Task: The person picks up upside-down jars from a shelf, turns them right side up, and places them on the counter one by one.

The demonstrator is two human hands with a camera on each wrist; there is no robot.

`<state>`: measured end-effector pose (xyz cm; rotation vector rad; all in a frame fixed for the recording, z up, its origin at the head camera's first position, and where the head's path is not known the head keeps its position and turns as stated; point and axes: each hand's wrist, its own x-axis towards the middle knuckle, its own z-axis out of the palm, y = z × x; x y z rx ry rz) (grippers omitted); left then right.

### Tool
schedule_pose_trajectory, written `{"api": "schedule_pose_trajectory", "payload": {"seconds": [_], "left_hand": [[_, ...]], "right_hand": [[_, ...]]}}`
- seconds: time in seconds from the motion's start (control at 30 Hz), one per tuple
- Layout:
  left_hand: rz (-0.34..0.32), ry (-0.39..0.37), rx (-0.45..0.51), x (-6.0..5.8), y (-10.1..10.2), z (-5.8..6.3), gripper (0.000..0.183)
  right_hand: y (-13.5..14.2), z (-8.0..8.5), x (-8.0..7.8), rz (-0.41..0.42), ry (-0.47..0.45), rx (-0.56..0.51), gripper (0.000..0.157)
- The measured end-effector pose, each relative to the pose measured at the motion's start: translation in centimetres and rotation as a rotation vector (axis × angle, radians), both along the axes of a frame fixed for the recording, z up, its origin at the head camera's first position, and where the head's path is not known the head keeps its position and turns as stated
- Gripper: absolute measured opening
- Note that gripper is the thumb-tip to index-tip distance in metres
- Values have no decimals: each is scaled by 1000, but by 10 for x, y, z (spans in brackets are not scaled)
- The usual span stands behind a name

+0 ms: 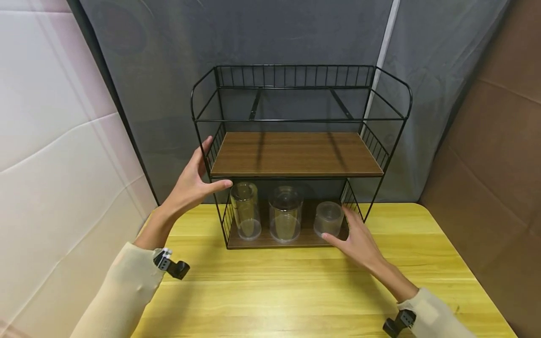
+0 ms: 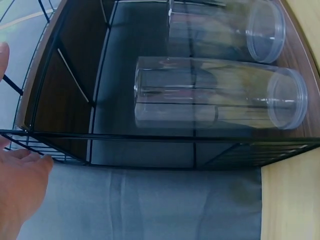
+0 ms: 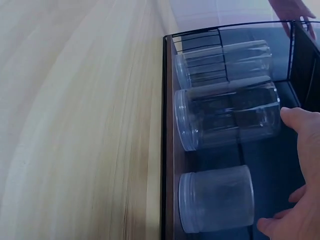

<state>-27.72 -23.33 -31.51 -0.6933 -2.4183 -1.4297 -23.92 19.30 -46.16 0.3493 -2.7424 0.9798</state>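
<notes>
A black wire rack (image 1: 300,177) with wood-look shelves stands on the table. Three clear cylindrical jars line its bottom shelf: a tall narrow jar (image 1: 246,211) on the left, a wider tall jar (image 1: 285,213) in the middle and a short jar (image 1: 328,218) on the right. My left hand (image 1: 192,185) is at the rack's left front post, thumb stretched across the front and fingers extended along the outer side. My right hand (image 1: 357,237) is beside the short jar with thumb and fingers spread. In the right wrist view, its fingertips (image 3: 265,226) are close to that jar's end.
The middle shelf (image 1: 296,152) is a brown board; above it, the top tier is an open frame with two crossbars. A yellow wood-grain table (image 1: 253,291) extends in front. Grey fabric (image 1: 296,33) hangs behind, with a white panel (image 1: 55,188) left and a brown one (image 1: 494,164) right.
</notes>
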Motion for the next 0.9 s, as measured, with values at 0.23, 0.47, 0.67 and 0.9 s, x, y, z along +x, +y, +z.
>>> {"api": "schedule_pose_trajectory", "payload": {"seconds": [0.23, 0.47, 0.67, 0.9], "left_hand": [[17, 20, -21, -2, 3, 0, 111], [23, 28, -18, -3, 5, 0, 110], [37, 26, -17, -3, 5, 0, 110], [32, 11, -2, -3, 6, -1, 110]], "right_hand": [[-5, -9, -17, -27, -4, -12, 107], [-10, -18, -33, -33, 29, -21, 103], [-14, -21, -46, -45, 12, -29, 102], [-17, -27, -56, -38, 23, -29, 95]]}}
